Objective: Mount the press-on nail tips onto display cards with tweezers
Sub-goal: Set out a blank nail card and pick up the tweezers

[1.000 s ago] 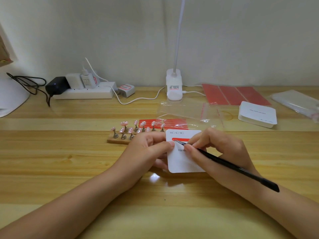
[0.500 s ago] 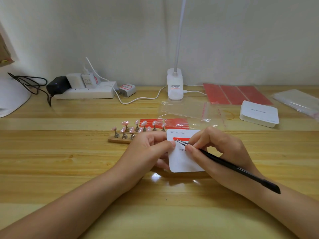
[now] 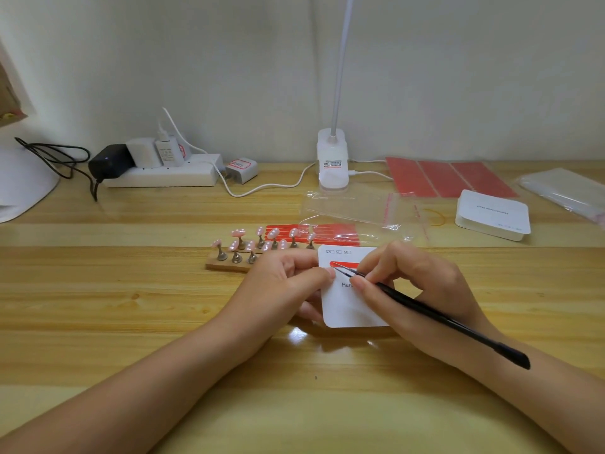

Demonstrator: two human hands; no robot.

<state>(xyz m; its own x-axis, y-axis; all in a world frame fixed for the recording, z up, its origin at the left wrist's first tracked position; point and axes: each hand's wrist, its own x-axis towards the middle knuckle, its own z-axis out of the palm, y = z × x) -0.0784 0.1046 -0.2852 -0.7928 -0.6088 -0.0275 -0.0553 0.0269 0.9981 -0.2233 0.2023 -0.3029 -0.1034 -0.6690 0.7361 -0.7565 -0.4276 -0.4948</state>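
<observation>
Here my right hand [image 3: 422, 290] pinches the slim black metal tweezers [image 3: 435, 317] between thumb and forefinger like a pen, fingers curled tight around the shaft; whether the fine tips are together or apart I cannot tell. The tips rest on the red adhesive strip [image 3: 343, 265] across the white rounded-corner paper display card [image 3: 350, 306]. My left hand [image 3: 278, 286] grips the card's left edge, thumb on top and the other fingers curled beneath. I judge the card light and bendy, best held at its edge as now. The glossy pink plastic press-on nail tips [image 3: 262, 242] stand on small metal pegs in a wooden block [image 3: 226, 265], just beyond my left hand. I expect them to be feather-light, curved and slippery, so the tweezers should take each by its rim.
</observation>
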